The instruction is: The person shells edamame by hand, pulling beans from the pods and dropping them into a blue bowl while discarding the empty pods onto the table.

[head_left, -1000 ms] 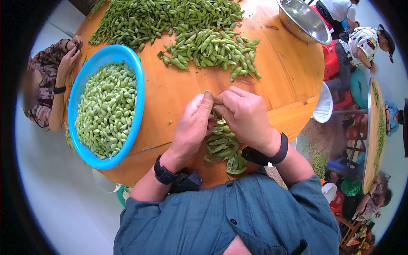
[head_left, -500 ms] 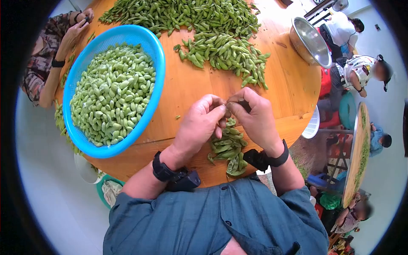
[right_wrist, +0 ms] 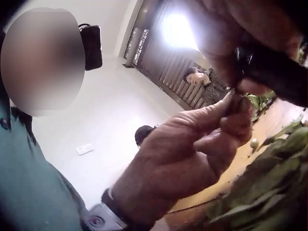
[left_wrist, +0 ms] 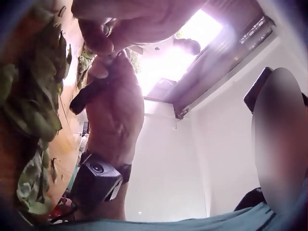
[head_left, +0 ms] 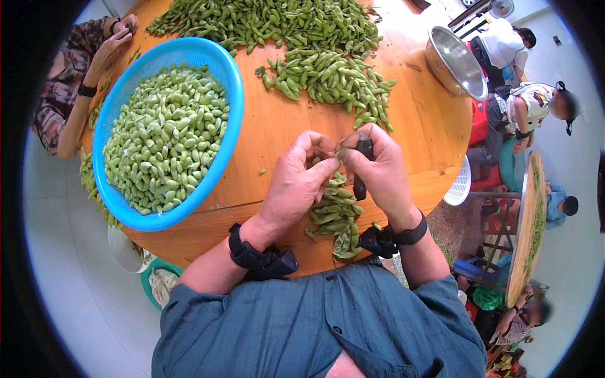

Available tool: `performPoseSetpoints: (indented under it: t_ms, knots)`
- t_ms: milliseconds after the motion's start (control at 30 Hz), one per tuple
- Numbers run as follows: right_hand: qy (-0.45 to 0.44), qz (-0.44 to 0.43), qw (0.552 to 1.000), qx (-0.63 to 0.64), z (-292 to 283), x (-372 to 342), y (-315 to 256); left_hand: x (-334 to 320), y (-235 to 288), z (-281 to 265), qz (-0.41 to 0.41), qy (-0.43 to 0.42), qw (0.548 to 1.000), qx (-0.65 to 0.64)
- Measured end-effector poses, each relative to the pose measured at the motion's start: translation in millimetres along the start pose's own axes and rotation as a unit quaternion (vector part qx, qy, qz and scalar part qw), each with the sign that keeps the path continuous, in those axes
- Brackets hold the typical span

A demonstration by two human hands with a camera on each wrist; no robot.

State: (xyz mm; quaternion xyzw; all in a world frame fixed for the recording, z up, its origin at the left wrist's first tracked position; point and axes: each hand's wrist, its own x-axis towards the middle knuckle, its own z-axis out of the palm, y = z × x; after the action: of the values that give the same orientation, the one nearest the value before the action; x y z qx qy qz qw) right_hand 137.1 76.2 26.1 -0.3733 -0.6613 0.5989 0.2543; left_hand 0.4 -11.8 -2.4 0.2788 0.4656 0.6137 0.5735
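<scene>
My left hand (head_left: pixel 293 183) and right hand (head_left: pixel 381 173) meet above the table, thumbs and fingertips touching around a small green pod (head_left: pixel 341 155), mostly hidden by the fingers. In the right hand's curled fingers is a black, elongated tool (head_left: pixel 364 148), also seen as a dark shape (right_wrist: pixel 276 72) in the right wrist view. Below the hands lies a small heap of green pods (head_left: pixel 334 217). A blue basket (head_left: pixel 237 120) full of shelled green beans (head_left: pixel 167 138) stands left of the left hand. The left wrist view shows the right hand (left_wrist: pixel 115 110) from below.
A large pile of pods (head_left: pixel 271 25) covers the table's far side, with a nearer spread (head_left: pixel 334 79). A metal colander (head_left: pixel 457 62) stands at the far right. A person's arm (head_left: pixel 91 82) is at the left; several people and another table (head_left: pixel 528 227) are at the right.
Since a second ago, the head view has shifted and the basket appears larger. The right hand has turned, so the black tool shows between its fingers. The fingertips remain close together.
</scene>
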Motion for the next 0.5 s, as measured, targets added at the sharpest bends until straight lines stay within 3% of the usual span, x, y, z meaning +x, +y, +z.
performPoseSetpoints:
  t_ms: [267, 333, 500]
  knots:
    - [-0.002, -0.022, 1.0, -0.009, -0.9, 2.1, 0.2, -2.5, 1.1, 6.4, 0.053, 0.008, 0.997, 0.049]
    - [-0.006, 0.021, 0.999, 0.028, -1.3, -0.3, -3.3, -2.0, 1.7, 4.7, 0.045, -0.003, 0.998, 0.043]
    - [0.01, 0.026, 0.994, 0.105, -2.5, -2.1, -0.4, 0.5, -5.2, 2.5, 0.071, 0.013, 0.996, 0.057]
